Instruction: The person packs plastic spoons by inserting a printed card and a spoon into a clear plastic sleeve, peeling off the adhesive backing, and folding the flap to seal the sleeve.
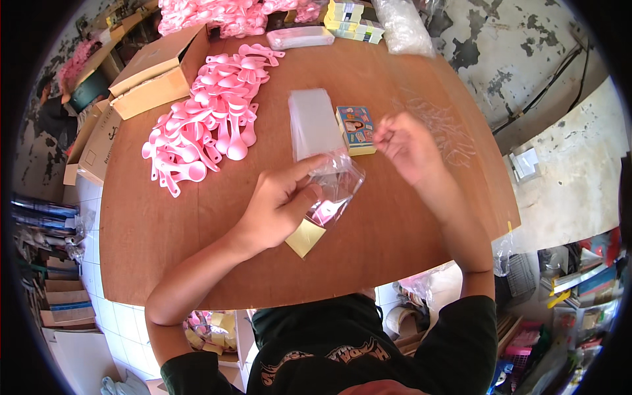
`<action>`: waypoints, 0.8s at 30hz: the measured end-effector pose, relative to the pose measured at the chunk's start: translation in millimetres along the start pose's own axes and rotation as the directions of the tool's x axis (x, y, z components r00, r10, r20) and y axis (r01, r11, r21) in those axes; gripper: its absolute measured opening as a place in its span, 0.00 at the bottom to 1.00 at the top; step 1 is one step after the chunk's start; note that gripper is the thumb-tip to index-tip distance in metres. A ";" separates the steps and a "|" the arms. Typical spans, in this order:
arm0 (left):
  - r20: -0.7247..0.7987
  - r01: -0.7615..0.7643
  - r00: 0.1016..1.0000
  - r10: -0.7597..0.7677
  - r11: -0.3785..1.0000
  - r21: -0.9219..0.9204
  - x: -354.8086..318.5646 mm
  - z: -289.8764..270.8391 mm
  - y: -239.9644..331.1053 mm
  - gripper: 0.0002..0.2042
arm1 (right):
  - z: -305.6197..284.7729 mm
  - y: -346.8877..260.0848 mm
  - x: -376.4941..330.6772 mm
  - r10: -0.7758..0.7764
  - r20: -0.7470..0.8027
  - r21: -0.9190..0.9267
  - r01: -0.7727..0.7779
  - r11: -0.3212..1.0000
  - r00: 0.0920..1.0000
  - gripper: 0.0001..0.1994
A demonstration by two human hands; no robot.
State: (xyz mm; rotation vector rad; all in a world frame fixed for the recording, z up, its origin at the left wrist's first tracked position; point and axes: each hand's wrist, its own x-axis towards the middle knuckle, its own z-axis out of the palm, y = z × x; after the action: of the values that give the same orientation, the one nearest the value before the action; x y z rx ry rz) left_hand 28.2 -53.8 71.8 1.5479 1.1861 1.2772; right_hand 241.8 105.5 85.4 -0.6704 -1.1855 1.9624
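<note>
My left hand (280, 205) is closed on a clear plastic bag (343, 176), thumb on top, over the middle of the table. A pink spoon (325, 211) shows through the lower part of the bag. Below it a pale yellow card (305, 237) sticks out; whether it is inside the bag I cannot tell. My right hand (409, 146) is raised to the right, fingers curled together; anything in them is too small to make out. Just left of it lies a stack of printed cards (356, 126), blue on top. Beside that, a pile of flat clear bags (317, 124) lies partly behind my left hand.
A heap of pink spoons (214, 118) covers the table's left side, beside a cardboard box (158, 71). Thin clear plastic strips (440, 128) are scattered at right. Bagged pink spoons (220, 16), bundled cards (353, 23) and a clear plastic roll (403, 26) line the far edge.
</note>
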 end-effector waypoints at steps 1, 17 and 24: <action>-0.005 0.003 1.000 -0.003 1.000 -0.001 -0.6 -0.7 -3.0 0.21 | -11.6 -6.8 3.6 -0.063 0.006 -0.019 0.063 0.998 0.998 0.03; 0.107 -0.071 0.992 0.060 0.992 0.105 -8.6 17.4 2.8 0.24 | 61.9 24.1 -56.2 -0.481 0.585 -0.804 0.544 -0.240 0.653 0.07; 0.167 -0.149 0.980 0.108 0.954 0.259 -11.1 18.5 3.1 0.23 | 66.9 32.6 -57.9 -0.466 0.575 -0.817 0.445 -0.366 0.673 0.07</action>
State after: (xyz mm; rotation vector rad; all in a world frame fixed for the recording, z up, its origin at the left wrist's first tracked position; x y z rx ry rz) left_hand 46.3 -65.5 68.7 1.9140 1.2164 1.0889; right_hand 216.3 14.8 88.9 -0.6034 -2.3871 -0.1393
